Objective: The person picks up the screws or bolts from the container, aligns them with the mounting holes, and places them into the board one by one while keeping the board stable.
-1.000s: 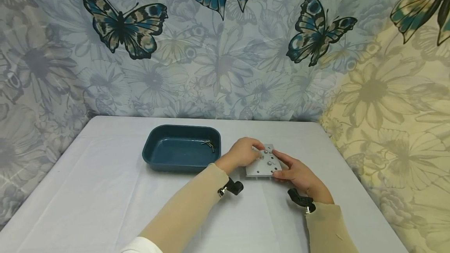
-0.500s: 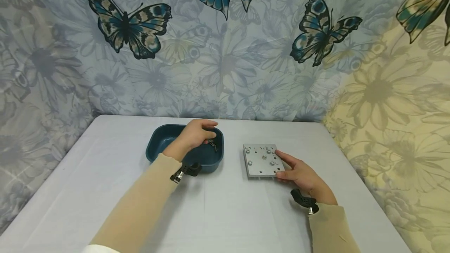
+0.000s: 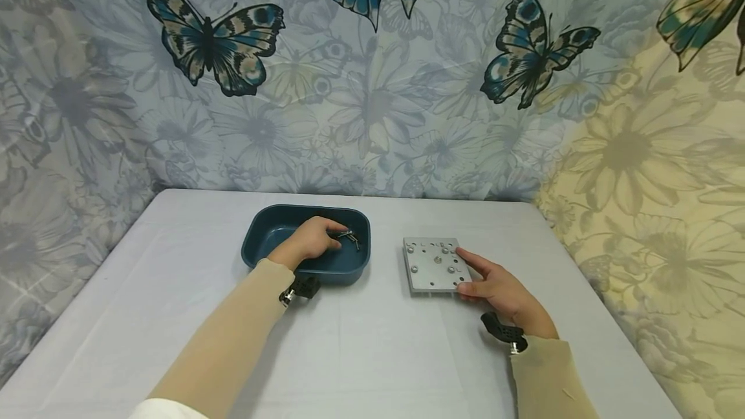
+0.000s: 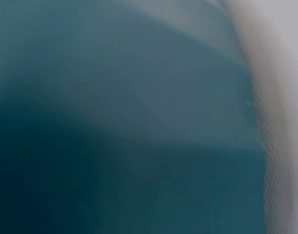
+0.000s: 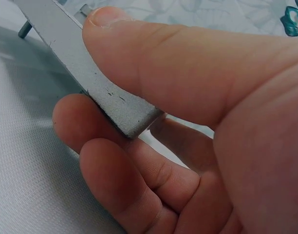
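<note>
My left hand [image 3: 310,238] reaches into the dark teal tray [image 3: 260,235], its index finger and thumb spread apart close to several small metal screws [image 3: 356,240] at the right end. Only blurred tray wall [image 4: 178,97] and a strip of sleeve show in the left wrist view. To the right, my right hand [image 3: 505,291] grips the near right corner of a square grey metal plate [image 3: 427,277] with holes and several screws set in its top. In the right wrist view the thumb lies over the plate's edge [image 5: 122,105], fingers underneath, and a screw shank [image 5: 25,30] sticks out below.
A white cloth [image 3: 378,348] covers the table. Behind it hangs a patterned backdrop [image 3: 372,128] with flowers and butterflies. The plate stands a short way right of the tray. Black wrist straps [image 3: 500,330] sit on both wrists.
My left hand has gone from the plate leftward to the tray, then lower into it. The plate's top is uncovered, with a screw where that hand was. My right hand keeps its hold.
</note>
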Demonstrator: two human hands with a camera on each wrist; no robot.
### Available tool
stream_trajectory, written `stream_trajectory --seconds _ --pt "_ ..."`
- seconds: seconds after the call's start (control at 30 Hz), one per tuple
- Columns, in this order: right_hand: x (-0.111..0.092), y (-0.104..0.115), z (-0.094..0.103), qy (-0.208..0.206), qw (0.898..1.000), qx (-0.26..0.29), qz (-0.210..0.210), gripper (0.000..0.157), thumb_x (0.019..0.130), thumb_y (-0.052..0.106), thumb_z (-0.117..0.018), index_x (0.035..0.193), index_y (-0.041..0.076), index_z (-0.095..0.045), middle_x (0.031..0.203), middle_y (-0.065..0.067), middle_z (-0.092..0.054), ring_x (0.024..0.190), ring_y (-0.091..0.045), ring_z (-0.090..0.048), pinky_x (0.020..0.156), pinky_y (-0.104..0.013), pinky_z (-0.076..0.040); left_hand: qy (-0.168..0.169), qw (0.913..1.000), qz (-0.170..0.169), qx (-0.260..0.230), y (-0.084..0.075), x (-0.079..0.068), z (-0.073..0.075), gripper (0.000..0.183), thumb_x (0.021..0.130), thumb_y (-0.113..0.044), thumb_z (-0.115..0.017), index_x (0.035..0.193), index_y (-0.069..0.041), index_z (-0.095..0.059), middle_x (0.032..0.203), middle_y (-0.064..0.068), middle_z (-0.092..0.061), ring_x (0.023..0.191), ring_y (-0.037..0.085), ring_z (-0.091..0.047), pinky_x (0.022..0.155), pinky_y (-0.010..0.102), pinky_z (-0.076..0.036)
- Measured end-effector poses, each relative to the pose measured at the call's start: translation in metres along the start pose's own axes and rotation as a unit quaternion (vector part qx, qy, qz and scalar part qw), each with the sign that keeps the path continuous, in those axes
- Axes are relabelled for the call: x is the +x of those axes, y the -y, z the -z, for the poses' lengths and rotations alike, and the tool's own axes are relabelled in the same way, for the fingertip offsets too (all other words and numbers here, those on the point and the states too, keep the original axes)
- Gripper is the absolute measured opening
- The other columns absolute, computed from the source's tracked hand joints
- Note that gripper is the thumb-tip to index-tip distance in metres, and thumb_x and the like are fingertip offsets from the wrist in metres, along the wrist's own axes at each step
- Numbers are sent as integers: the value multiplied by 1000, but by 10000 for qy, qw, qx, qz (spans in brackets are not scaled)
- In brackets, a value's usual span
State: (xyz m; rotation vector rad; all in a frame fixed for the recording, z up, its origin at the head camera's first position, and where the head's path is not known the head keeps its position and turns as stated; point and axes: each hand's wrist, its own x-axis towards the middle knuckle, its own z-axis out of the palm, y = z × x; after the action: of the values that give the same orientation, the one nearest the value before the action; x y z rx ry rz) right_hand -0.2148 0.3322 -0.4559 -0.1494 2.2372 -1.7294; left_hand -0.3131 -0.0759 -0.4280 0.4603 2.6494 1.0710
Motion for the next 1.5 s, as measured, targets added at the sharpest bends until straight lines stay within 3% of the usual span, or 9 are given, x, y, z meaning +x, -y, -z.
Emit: stream_trajectory --seconds 0.37,0.53,0.7,0.9,1.3,1.5 --pt "1 2 -1 6 9999 127 -27 92 83 9 -83 158 15 -31 156 -16 -31 106 -19 -59 76 -30 -56 186 9991 -361 90 -1 2 -1 42 90 -5 -73 132 -8 -66 107 4 -71 101 21 -65 86 37 -53" --pt "1 3 -2 -38 9999 134 -64 92 82 9 -83 158 15 -31 157 -14 -29 106 -19 -59 76 -30 -56 31 9983 -470 328 1 4 -2 48 88 -4 -75 134 -10 -64 123 7 -66 120 25 -57 99 42 -46" --pt "0 3 -2 -63 10000 54 -36 93 81 10 -84 158 14 -32 156 -15 -30 106 -20 -59 75 -30 -56 145 9957 -556 721 1 5 -4 52 86 -5 -77 135 -16 -65 139 7 -57 136 28 -43 110 45 -36" --pt "1 1 -2 -52 9999 89 -25 92 81 9 -83 158 15 -32 157 -14 -29 106 -19 -59 75 -30 -56 232 9838 -1091 1400 3 10 -7 43 86 -4 -76 127 -14 -70 140 2 -57 135 28 -45 111 44 -34" --pt "1 2 -2 -69 9999 135 -6 92 81 9 -84 157 14 -33 158 -12 -28 105 -19 -58 74 -29 -56 109 9667 -1244 2235 -1 8 -7 26 91 -10 -73 117 -14 -76 133 -2 -63 125 24 -55 104 42 -43" --pt "0 2 -2 -22 9999 121 -31 91 82 9 -83 158 14 -31 157 -14 -29 106 -19 -58 75 -29 -56 92 9480 -1422 2845 -5 8 -9 25 93 -9 -68 115 -17 -77 128 -4 -65 117 20 -61 96 38 -50"
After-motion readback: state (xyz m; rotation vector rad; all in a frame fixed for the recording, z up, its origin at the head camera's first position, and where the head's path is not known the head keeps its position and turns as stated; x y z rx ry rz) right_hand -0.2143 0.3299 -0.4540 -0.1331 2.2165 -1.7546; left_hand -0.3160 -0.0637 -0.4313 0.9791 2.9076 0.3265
